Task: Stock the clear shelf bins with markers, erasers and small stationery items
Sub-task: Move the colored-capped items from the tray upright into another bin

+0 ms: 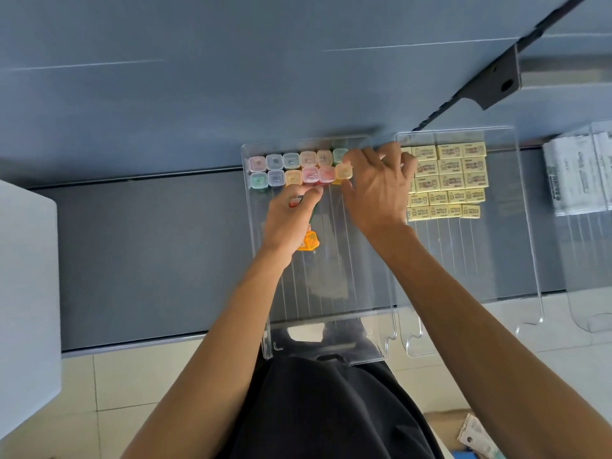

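While the left hand (291,220) grips an orange-capped marker (309,241) lengthwise, the right hand (374,190) pinches a yellow-capped marker (342,171) at the clear plastic bin's (311,279) back.

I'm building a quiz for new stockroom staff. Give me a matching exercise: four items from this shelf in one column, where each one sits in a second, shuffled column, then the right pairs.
Items
1. capped markers
2. yellow erasers
3. orange-capped marker
4. white packets

Places
A. gripped in the left hand
B. far right edge of the view
C. two rows at the back of the left bin
D. stacked in the middle bin

Pairs: 1-C, 2-D, 3-A, 4-B
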